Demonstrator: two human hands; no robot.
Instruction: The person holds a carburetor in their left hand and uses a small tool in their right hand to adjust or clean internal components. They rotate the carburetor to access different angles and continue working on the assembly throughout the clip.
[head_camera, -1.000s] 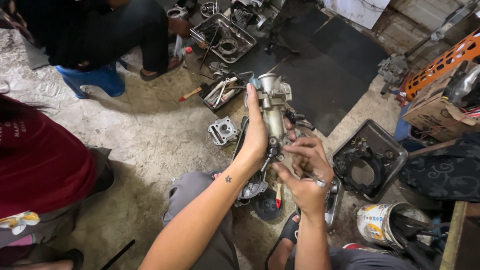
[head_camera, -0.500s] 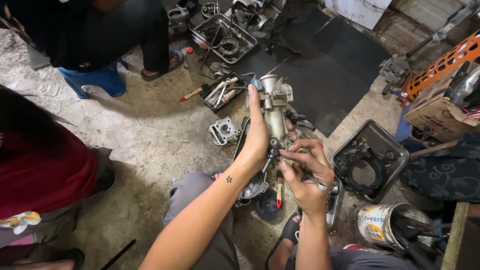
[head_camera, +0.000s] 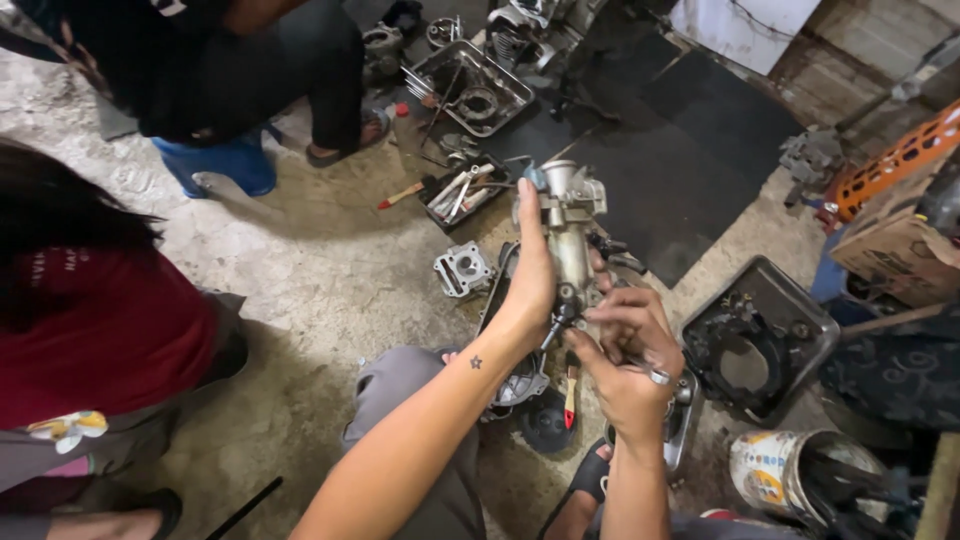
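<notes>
The left hand (head_camera: 530, 285) is clenched around a grey metal carburettor body (head_camera: 570, 235), held upright above the floor at frame centre. The right hand (head_camera: 630, 350), at 5 o'clock from the body, pinches a small fitting at the lower end of the body with its fingertips (head_camera: 600, 318); what the fitting is cannot be told. Risk: the fitting is small and gripped by fingertips only, so a slip would likely drop it among the parts below, where it would be hard to find. Risk: the body is held by one hand in mid-air, so a sideways pull from the right hand could twist it loose. The surface is a rough, stained concrete floor (head_camera: 300, 260). A red-handled brush (head_camera: 570, 395) lies at 6 o'clock, a cylinder part (head_camera: 462, 270) at 9 o'clock, a tool tray (head_camera: 462, 192) at 11 o'clock, a black housing (head_camera: 760, 345) at 3 o'clock, and a dark mat (head_camera: 680, 160) at 1 o'clock. Two other persons crouch at 9 and 11 o'clock.
</notes>
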